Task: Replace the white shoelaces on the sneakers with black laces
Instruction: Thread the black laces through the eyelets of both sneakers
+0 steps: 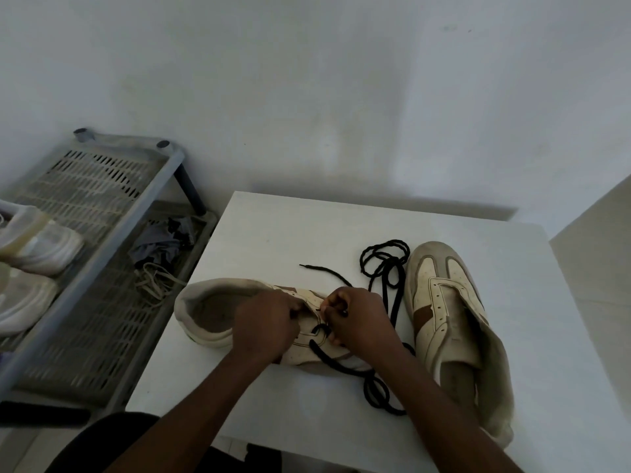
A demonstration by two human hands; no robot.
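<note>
Pinching the black lace point(322, 351) near its tip in the curled right hand point(358, 319), right above the holes of the sneaker point(211, 312) lying heel-left across the table point(273, 227), with the left hand point(266, 322) gripping the shoe's side just to the left.

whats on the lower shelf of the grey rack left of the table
A crumpled grey cloth and a tangle of pale laces lie on the lower shelf. The upper shelf covers the part beneath it, so anything there is hidden.
</note>
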